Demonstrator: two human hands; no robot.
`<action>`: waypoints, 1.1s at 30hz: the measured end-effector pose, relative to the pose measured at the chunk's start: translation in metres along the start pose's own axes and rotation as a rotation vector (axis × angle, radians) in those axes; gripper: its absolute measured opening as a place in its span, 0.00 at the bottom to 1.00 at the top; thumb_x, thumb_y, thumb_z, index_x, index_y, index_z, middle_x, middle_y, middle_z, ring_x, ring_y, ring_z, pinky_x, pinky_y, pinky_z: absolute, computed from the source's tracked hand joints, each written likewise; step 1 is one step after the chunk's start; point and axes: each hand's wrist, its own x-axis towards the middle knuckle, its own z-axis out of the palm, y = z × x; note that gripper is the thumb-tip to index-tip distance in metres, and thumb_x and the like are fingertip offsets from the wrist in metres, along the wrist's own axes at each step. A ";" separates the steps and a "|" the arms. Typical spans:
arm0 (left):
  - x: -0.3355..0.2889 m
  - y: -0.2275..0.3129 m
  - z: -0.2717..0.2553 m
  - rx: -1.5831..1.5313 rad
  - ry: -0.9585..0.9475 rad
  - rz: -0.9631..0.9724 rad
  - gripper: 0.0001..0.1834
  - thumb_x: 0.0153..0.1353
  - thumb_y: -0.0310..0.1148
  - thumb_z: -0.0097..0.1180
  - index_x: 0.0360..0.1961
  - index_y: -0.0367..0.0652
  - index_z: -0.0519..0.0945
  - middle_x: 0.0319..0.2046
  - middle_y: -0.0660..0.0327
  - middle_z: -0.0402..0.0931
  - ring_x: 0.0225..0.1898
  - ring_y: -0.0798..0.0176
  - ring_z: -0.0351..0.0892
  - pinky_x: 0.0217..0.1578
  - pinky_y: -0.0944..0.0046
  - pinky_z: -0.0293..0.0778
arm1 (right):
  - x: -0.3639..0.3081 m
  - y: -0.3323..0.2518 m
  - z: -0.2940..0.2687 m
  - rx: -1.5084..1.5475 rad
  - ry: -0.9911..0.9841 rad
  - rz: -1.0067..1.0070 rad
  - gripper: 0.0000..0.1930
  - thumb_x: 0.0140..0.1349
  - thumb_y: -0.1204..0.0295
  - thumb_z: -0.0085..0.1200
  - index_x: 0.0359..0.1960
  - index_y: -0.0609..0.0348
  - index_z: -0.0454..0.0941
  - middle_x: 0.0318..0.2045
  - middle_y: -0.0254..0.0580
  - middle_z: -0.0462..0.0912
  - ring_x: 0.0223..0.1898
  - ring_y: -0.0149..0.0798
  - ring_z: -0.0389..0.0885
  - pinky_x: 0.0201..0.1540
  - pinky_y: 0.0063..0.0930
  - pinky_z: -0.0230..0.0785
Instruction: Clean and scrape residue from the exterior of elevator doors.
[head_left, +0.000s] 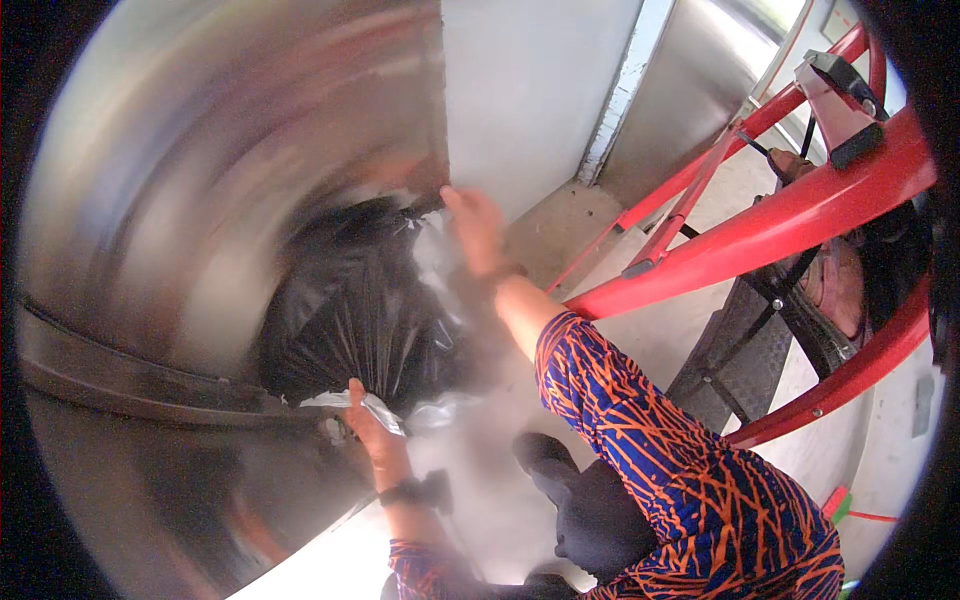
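Note:
A crumpled sheet of glossy black plastic film [345,290], whitish along its edge, hangs against a shiny metal wall. My left hand [375,430] is closed on its lower edge, thumb upward, and folds fan out from that grip. Higher and to the right, my right hand [475,225] is at the vertical edge where the metal meets a pale panel [530,90]. Its fingers look closed at the film's whitish upper edge, though blur softens them and hides the exact grip. A dark band circles my left wrist.
Reflective metal wall [190,200] curves along the left, with a dark horizontal rail [130,385] low on it. To the right stands a red tubular frame [760,230] with black struts, close to my right arm. Pale floor [560,400] lies below; my dark shoe [545,455] shows there.

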 end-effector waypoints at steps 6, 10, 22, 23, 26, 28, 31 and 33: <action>-0.010 0.003 0.004 0.060 -0.009 -0.003 0.26 0.56 0.49 0.57 0.43 0.34 0.72 0.42 0.59 0.67 0.42 0.63 0.63 0.47 0.64 0.60 | 0.009 0.016 0.004 0.020 0.049 -0.102 0.10 0.53 0.68 0.62 0.29 0.65 0.78 0.22 0.35 0.79 0.21 0.27 0.74 0.18 0.22 0.67; -0.013 0.010 0.007 0.091 -0.025 0.020 0.25 0.55 0.50 0.58 0.39 0.37 0.73 0.38 0.61 0.66 0.39 0.63 0.62 0.42 0.62 0.60 | 0.006 0.022 0.007 0.014 0.015 -0.102 0.09 0.53 0.70 0.61 0.30 0.63 0.79 0.21 0.36 0.79 0.21 0.27 0.75 0.20 0.24 0.68; -0.015 0.001 0.001 0.059 -0.080 0.049 0.21 0.58 0.49 0.55 0.38 0.40 0.71 0.32 0.65 0.62 0.36 0.67 0.60 0.38 0.66 0.57 | 0.027 0.055 0.005 -0.264 0.051 -0.376 0.11 0.56 0.68 0.55 0.31 0.66 0.78 0.21 0.42 0.79 0.22 0.32 0.75 0.26 0.29 0.68; -0.018 0.003 0.005 0.058 -0.078 0.048 0.21 0.58 0.49 0.55 0.38 0.40 0.71 0.32 0.65 0.62 0.36 0.67 0.60 0.38 0.66 0.57 | 0.027 0.054 0.004 -0.265 0.050 -0.376 0.11 0.56 0.68 0.55 0.31 0.66 0.78 0.21 0.42 0.79 0.22 0.32 0.75 0.26 0.29 0.68; -0.025 0.005 0.013 0.011 -0.063 0.053 0.22 0.58 0.49 0.55 0.39 0.39 0.72 0.33 0.64 0.63 0.36 0.67 0.60 0.39 0.67 0.58 | 0.025 0.049 0.003 -0.343 0.013 -0.431 0.11 0.57 0.68 0.52 0.29 0.66 0.77 0.20 0.46 0.78 0.23 0.37 0.76 0.28 0.34 0.68; -0.025 0.004 0.011 0.005 0.018 0.067 0.23 0.59 0.49 0.54 0.41 0.37 0.72 0.36 0.62 0.65 0.38 0.67 0.61 0.42 0.67 0.59 | 0.021 0.043 0.005 -0.409 -0.030 -0.404 0.12 0.58 0.68 0.49 0.26 0.66 0.75 0.21 0.53 0.77 0.25 0.47 0.76 0.32 0.39 0.67; -0.013 -0.002 0.004 0.125 -0.051 0.048 0.25 0.60 0.49 0.53 0.44 0.34 0.72 0.39 0.60 0.66 0.40 0.66 0.62 0.45 0.66 0.59 | 0.030 0.039 0.004 -0.491 0.022 -0.452 0.11 0.58 0.68 0.47 0.26 0.67 0.73 0.24 0.58 0.76 0.28 0.56 0.75 0.33 0.42 0.66; -0.007 -0.005 -0.002 0.100 -0.070 0.083 0.25 0.61 0.49 0.52 0.44 0.34 0.72 0.39 0.60 0.66 0.40 0.66 0.62 0.44 0.66 0.59 | 0.022 0.038 0.013 -0.482 0.040 -0.417 0.11 0.58 0.69 0.46 0.27 0.66 0.72 0.24 0.59 0.76 0.29 0.58 0.75 0.34 0.44 0.66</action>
